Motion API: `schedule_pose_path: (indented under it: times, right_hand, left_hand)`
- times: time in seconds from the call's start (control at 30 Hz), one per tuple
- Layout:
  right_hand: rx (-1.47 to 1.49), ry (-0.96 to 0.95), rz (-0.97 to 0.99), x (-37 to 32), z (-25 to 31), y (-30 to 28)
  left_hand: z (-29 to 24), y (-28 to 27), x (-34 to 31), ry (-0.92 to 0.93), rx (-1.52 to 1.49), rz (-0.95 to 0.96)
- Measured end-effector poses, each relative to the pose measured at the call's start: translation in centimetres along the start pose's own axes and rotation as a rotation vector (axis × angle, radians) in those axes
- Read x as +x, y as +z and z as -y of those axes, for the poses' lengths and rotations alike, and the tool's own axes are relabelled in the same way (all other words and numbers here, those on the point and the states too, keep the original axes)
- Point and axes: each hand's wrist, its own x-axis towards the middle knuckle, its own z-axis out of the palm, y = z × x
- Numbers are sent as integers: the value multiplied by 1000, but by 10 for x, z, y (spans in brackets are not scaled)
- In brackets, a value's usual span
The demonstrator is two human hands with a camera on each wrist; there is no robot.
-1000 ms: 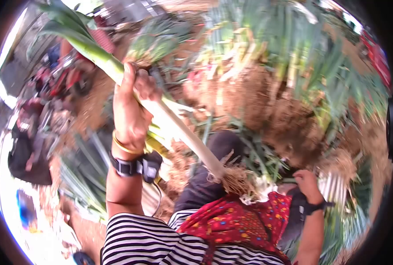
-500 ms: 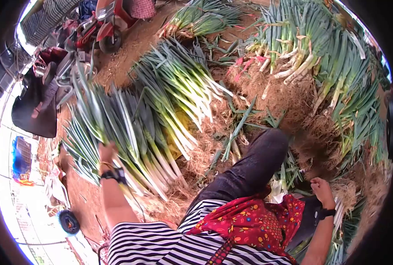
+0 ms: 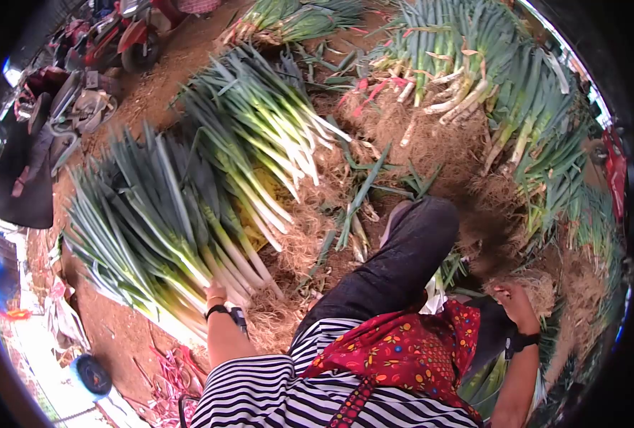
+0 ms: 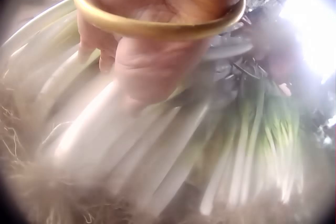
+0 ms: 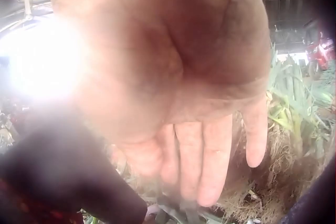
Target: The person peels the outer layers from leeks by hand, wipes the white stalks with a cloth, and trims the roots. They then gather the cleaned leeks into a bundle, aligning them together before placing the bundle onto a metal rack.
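Observation:
Long leeks (image 3: 128, 221) with dark green leaves, white stalks and stringy roots lie side by side in a pile on the left. My left hand (image 3: 216, 292) is down among their white stalks. In the left wrist view, blurred, the thumb (image 4: 149, 71) and fingers close around a thick white leek (image 4: 86, 121), with more stalks fanned beside it. My right hand (image 3: 515, 303) hangs by my right knee, near a root clump (image 3: 542, 289). Its palm and loosely straight fingers (image 5: 215, 161) face the right wrist camera, holding nothing.
A second row of leeks (image 3: 253, 128) lies beyond the first. Larger heaps of leeks (image 3: 459, 71) with soil-covered roots stand at the back right. My bent leg (image 3: 395, 264) crosses the middle. Red ties (image 3: 174, 378) lie on the ground, and a red vehicle (image 3: 135, 43) stands back left.
The left hand held one leek up across the view, then swung it down to the left pile; now the hand is lower, nearer the roots. The right hand has barely moved.

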Motion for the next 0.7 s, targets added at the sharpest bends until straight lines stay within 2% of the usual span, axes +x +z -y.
schedule_pose_path:
  times: [0.03, 0.07, 0.1, 0.13, 0.17, 0.2, 0.23, 0.3, 0.37, 0.43, 0.5, 0.53, 0.57, 0.6, 0.63, 0.7]
  right_hand:
    - [1, 21, -21, -1, -6, 3]
    - [15, 13, 0, -1, -12, 6]
    - [27, 15, 5, -6, -19, 4]
    - [-22, -20, -35, -12, -12, 2]
    - [-74, -47, -78, -16, 6, 1]
    - [-144, 60, -81, -20, 24, -5]
    - [-122, 28, -121, -17, 9, -4]
    - [-152, -98, -229, -7, -11, -2]
    - [-195, -26, -267, -6, 2, -9]
    - [-357, 11, -293, -2, -9, -10]
    - [-477, 58, -173, -1, -26, -12]
    - [-620, 114, -22, -6, -27, -12]
    - [-757, 167, 135, -11, -30, -9]
    - [-655, 167, 214, -8, -55, -4]
    - [-572, 102, 195, -6, -70, -5]
    - [-531, 145, 265, -6, -55, -28]
  left_hand:
    - [0, -13, -19, 83, -165, -259]
    - [-3, -27, -37, -81, -452, -252]
    - [6, -16, -26, 17, -444, -455]
    - [20, -11, 9, -107, -152, -446]
    - [6, -20, 8, -295, -457, -578]
    - [-86, -100, -82, -552, -381, -557]
    - [-86, -99, -41, -659, -327, -504]
    - [-144, -146, -67, -208, -539, -643]
    - [-213, -181, -54, 68, -727, -685]
    - [-300, -216, -35, 492, -909, -591]
    - [-401, -254, -76, 857, -1134, -356]
    - [-449, -277, -126, 941, -1171, -288]
    - [-493, -292, -161, 1100, -1170, -225]
    - [-532, -303, -197, 1183, -1258, 45]
    - [-567, -310, -234, 1252, -1328, 330]
    - [-622, -310, -309, 1408, -1348, 306]
